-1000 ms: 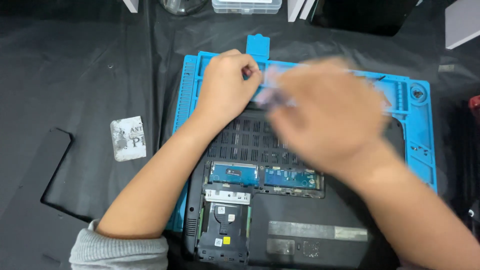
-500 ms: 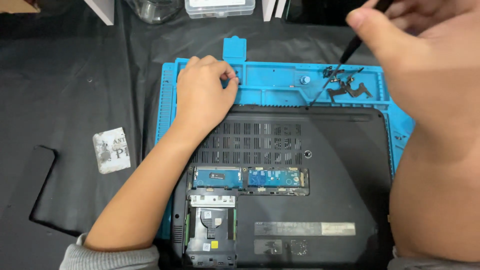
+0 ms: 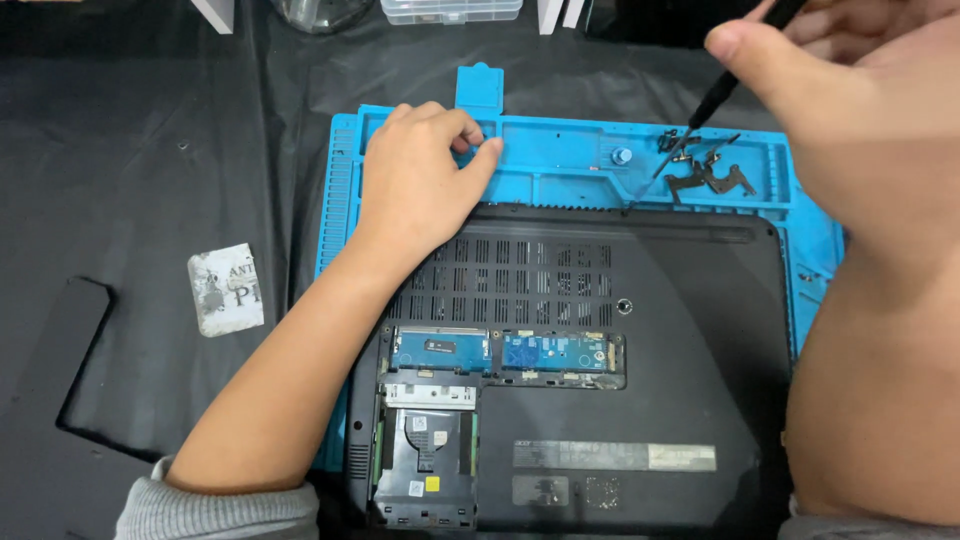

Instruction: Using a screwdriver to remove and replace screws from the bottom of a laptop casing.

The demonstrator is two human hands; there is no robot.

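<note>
The black laptop [image 3: 620, 370] lies base-up on the blue mat [image 3: 560, 165]. My right hand [image 3: 850, 110], raised at far right, grips a black screwdriver [image 3: 715, 105], tip at the laptop's far edge. My left hand [image 3: 420, 180] rests curled on the mat's far-left tray, pinching something small. Since half a second ago, the screwdriver tip has dropped toward the laptop.

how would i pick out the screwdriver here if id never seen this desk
Start at the blue work mat under the upturned black laptop. In the top right corner, the right hand holds the screwdriver, slanting down toward the laptop's rear edge. It is a thin black shaft, unlike the bent metal brackets lying nearby.
</note>
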